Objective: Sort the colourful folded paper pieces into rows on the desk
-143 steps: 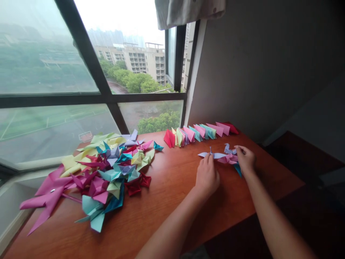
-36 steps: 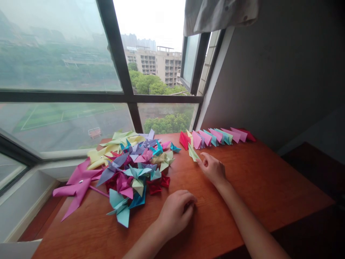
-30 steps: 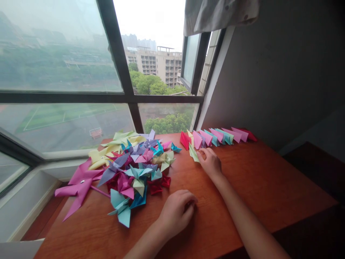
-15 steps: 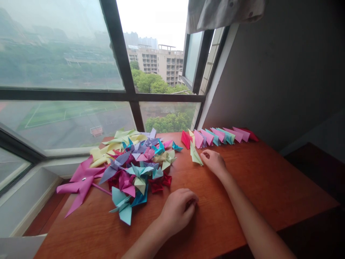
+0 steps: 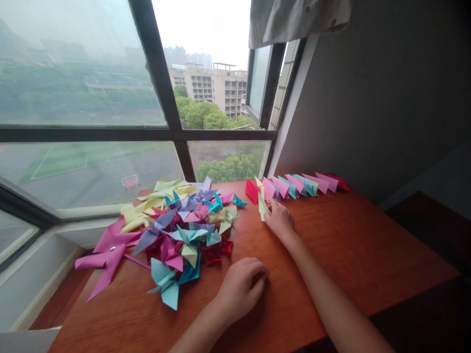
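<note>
The pale green folded paper (image 5: 262, 209) is just left of my right hand (image 5: 281, 220), against its fingertips, with the row of folded papers (image 5: 299, 185) beyond. My left hand (image 5: 241, 286), nearer me, curls loosely; whether either grip is closed, I can't tell.

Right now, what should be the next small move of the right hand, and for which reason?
Probably a gentle push of the pale green folded paper piece toward the row of colourful folded paper pieces: it sits in front of the row, out of line, and the right hand has its fingertips at the piece's edge.
</note>
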A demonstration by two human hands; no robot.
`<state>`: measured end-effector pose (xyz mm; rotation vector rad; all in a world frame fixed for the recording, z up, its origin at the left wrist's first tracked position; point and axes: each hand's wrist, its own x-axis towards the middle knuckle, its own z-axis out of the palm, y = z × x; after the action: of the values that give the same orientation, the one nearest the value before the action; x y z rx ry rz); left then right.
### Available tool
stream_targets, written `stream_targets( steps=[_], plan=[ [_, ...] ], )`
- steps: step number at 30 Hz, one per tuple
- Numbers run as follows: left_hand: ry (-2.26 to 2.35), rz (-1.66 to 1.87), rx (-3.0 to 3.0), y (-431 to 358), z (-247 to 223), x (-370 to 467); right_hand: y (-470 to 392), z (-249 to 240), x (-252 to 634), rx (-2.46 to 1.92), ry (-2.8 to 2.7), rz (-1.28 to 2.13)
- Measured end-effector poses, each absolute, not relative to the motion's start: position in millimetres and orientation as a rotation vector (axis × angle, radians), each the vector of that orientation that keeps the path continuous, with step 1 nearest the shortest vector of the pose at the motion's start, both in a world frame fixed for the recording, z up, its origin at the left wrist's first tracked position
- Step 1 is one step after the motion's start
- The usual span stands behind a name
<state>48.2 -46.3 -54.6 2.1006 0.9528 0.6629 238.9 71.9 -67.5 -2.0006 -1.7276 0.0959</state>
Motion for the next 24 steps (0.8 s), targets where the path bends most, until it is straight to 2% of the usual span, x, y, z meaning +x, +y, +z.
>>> stream_targets(
  steps=[9,16,24],
  plan=[
    [0.949,0.667,2.110,-46,-57,47,29,-68,280,-1.920,-1.588,0.160],
    [0.962,0.651,2.085,-45,-57,49,-37,-91,341,-1.770,-1.329,0.529],
    [0.991,0.663,2.077,-45,-58,48,-36,-87,342,-1.730,-1.287,0.492]
  ],
)
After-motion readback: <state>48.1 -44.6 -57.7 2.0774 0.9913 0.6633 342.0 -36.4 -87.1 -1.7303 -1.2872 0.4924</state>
